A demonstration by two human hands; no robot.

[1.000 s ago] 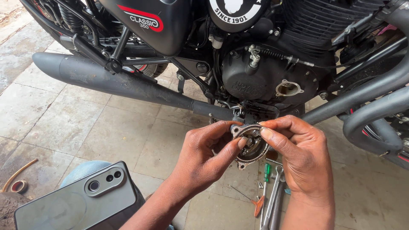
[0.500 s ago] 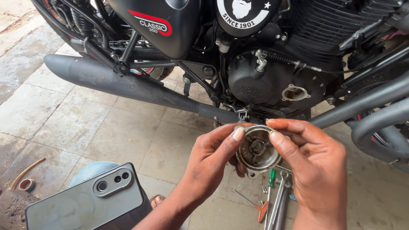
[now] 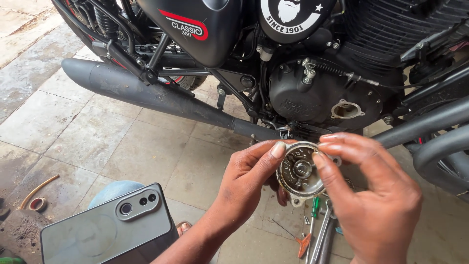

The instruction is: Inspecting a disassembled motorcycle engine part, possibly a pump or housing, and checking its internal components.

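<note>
Round metal cover (image 3: pixel 299 173) held off engine, gripped between left hand (image 3: pixel 246 183) and right hand (image 3: pixel 376 195), fingers closed on rim, near black motorcycle (image 3: pixel 312 88). Opening in crankcase (image 3: pixel 347 109) left uncovered; refitting judged undone. Tools (image 3: pixel 320 230) laid below.

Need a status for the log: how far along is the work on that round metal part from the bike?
Done: the round metal cover is off the motorcycle, and an opening shows bare on the engine case. In hand: left hand and right hand grip the cover's rim, inner face up. Left: it is not on the engine; tools lie on the floor below.
</note>
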